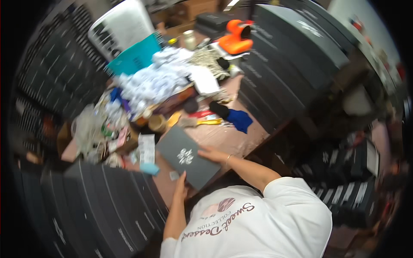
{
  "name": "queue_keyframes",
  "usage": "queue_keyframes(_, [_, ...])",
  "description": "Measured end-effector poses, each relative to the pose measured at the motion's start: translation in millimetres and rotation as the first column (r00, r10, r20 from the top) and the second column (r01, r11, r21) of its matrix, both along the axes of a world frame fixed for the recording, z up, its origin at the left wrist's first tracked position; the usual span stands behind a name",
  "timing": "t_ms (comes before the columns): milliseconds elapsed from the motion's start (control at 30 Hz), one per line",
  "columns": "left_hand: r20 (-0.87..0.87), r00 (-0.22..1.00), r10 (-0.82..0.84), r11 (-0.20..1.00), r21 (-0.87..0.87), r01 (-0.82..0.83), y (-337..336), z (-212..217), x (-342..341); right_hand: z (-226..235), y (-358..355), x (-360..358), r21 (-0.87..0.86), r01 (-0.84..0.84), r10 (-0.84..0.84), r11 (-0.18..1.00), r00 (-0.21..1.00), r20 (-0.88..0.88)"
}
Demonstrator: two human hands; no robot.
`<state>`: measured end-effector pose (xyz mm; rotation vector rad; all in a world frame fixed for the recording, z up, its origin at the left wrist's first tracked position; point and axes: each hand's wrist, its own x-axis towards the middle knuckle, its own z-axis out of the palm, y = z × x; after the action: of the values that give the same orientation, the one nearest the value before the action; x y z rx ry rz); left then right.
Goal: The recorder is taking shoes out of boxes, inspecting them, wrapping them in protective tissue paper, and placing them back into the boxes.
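Note:
A flat dark grey box (175, 146) with a white emblem on its top lies tilted between my hands at the front of the cluttered table. My left hand (181, 185) grips its near left edge, the thumb up against the side. On its right edge rests my right hand (214, 154), fingers over the top, a thin bracelet at the wrist. The box's underside is hidden. Just beyond it lie a brush with a yellow handle (208, 122), a roll of tan tape (157, 123) and a blue and black cloth piece (239, 120).
Stacked dark boxes stand at the left (94, 202) and right (279, 64). Crumpled white paper (155, 77), a teal sheet (135, 56) and an orange tape dispenser (235, 39) fill the table's far part. Clear plastic bags (88, 127) heap at its left side.

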<state>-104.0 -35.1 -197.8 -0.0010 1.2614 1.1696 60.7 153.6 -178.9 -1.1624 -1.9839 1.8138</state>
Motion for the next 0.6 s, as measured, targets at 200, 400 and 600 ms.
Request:
queue_keyframes(200, [0.109, 0.977, 0.181, 0.889, 0.408, -0.210, 13, 65, 35, 155, -41, 49, 0.351, 0.083, -0.019, 0.933, 0.983, -0.183])
queue_keyframes(400, [0.003, 1.000, -0.014, 0.582, 0.813, 0.006, 104, 265, 83, 249, -51, 130, -0.060, 0.104, -0.086, 0.993, 0.270, -0.959])
queue_keyframes(600, [-0.544, 0.795, 0.269, -0.033, 0.820, 0.572, 170, 366, 231, 263, -17, 246, 0.329, 0.904, -0.268, 0.273, 0.400, -0.877])
